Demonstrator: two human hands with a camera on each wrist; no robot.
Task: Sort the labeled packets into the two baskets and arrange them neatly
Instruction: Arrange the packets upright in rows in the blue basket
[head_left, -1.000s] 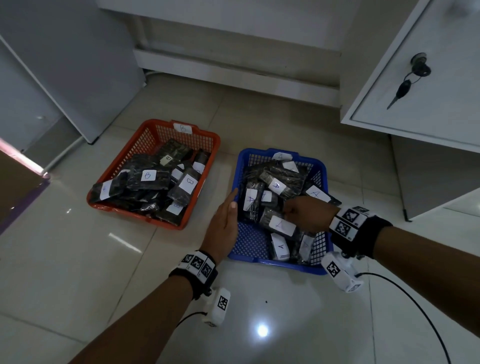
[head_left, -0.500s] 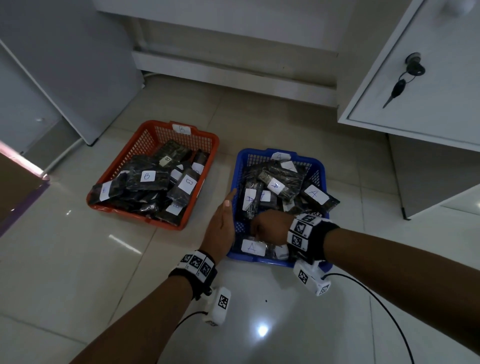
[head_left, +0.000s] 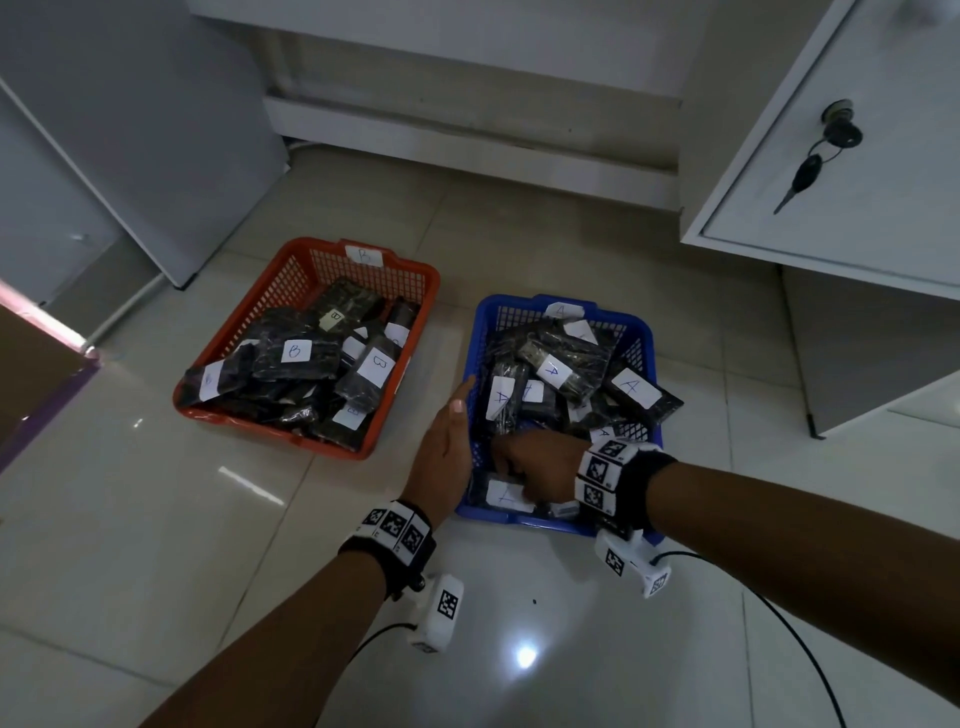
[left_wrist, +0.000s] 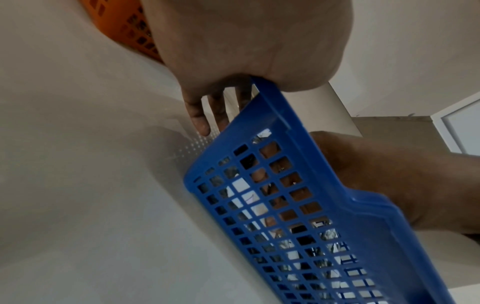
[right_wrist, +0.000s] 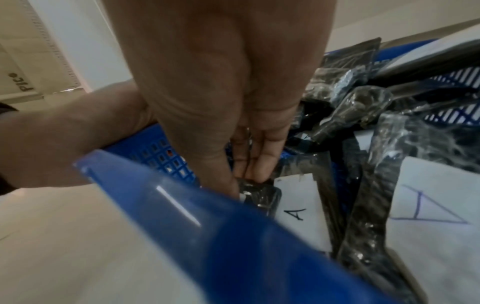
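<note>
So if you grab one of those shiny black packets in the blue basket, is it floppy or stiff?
Probably a bit floppy: the packets are wrapped in crinkly clear film that wrinkles. Likely slippery too, since the film shines. The right hand pushes one along inside the blue basket with straight fingers, so it seems light.

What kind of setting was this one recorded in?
Probably an office or storeroom floor, not a workbench. Both baskets, red and blue, sit on glossy floor tiles, beside a white cabinet with keys hanging from its lock.
</note>
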